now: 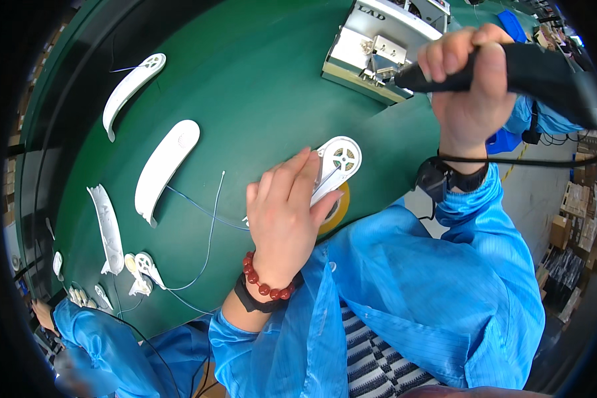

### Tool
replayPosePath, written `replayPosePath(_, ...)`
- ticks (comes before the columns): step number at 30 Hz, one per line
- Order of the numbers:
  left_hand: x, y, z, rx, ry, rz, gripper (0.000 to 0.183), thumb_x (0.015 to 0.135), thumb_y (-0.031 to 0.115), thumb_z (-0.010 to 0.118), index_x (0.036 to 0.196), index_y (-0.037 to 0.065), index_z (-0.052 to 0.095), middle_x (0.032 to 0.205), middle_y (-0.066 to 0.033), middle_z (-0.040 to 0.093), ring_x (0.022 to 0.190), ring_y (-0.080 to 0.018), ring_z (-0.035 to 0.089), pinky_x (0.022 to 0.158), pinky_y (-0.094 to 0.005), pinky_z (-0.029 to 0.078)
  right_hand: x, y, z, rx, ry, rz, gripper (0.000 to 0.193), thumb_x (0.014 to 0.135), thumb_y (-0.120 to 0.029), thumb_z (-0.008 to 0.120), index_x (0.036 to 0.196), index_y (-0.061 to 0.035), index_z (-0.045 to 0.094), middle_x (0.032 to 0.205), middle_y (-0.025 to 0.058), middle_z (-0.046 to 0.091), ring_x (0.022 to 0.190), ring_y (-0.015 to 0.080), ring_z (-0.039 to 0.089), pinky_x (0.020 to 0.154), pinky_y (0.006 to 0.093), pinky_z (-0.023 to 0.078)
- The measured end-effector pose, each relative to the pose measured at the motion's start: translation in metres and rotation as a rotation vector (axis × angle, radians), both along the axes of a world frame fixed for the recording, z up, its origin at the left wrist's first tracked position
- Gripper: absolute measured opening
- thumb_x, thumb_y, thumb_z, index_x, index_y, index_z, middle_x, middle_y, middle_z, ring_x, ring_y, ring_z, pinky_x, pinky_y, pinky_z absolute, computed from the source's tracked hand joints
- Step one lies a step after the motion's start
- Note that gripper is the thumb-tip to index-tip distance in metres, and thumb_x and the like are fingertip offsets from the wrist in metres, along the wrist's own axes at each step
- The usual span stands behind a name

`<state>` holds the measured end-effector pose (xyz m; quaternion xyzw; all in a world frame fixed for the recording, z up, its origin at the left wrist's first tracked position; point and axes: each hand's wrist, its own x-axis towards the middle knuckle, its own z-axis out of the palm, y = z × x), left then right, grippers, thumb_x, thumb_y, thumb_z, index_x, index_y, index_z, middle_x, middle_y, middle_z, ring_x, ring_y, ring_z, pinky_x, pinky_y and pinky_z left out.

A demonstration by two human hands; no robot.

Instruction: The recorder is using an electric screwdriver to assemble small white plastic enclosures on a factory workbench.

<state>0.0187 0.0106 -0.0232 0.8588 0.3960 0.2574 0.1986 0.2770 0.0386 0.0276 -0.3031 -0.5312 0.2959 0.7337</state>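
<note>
My left hand (282,212) is closed over a white curved plastic housing (353,159), holding it against the green table. A round part with a spoked grille and a thin wire shows at the housing's far end; the rest lies hidden under my fingers. Raised at the upper right, my right hand (474,93) grips a black electric screwdriver (537,69) with a cord. Its tip points left and meets the front of a screw feeder (391,20), a metal box with a small block on its face; whether they touch I cannot tell.
A yellow tape roll (342,207) lies beside the left hand. White curved shells (168,169) and small parts with thin wires (146,265) are spread over the table's left side. At the lower left sits a co-worker in a blue sleeve (103,338). Boxes (560,232) stand beyond the right edge.
</note>
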Motion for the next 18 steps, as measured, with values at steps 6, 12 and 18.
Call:
replayPosePath(6, 0.003, 0.000, -0.002, -0.007, -0.003, -0.011, 0.052, 0.068, 0.025, 0.083, 0.113, 0.006, 0.067, 0.119, -0.0057, 0.066, 0.099, -0.0234, 0.062, 0.079, -0.0352, 0.044, 0.017, 0.014, -0.012, 0.027, -0.004, -0.017, 0.015, 0.101, -0.019, 0.049, 0.108, -0.0066, 0.052, 0.077, 0.0081, 0.057, 0.068, 0.0202, 0.052, 0.064, 0.0387, 0.044)
replayPosePath(12, 0.005, 0.001, -0.003, -0.007, -0.010, -0.013, 0.053, 0.067, 0.025, 0.084, 0.113, 0.006, 0.067, 0.119, -0.0062, 0.066, 0.099, -0.0237, 0.062, 0.079, -0.0355, 0.044, 0.000, 0.025, -0.010, 0.029, 0.035, -0.099, 0.021, 0.096, -0.017, 0.061, 0.090, -0.0043, 0.045, 0.065, 0.0083, 0.053, 0.054, 0.0175, 0.052, 0.053, 0.0314, 0.047)
replayPosePath(18, 0.007, 0.001, -0.004, -0.010, -0.018, -0.016, 0.053, 0.067, 0.025, 0.084, 0.114, 0.006, 0.067, 0.119, -0.0065, 0.066, 0.098, -0.0243, 0.062, 0.078, -0.0358, 0.045, -0.003, 0.026, -0.011, 0.018, 0.018, -0.142, 0.019, 0.096, -0.016, 0.060, 0.091, -0.0037, 0.046, 0.065, 0.0075, 0.053, 0.054, 0.0165, 0.052, 0.054, 0.0307, 0.047)
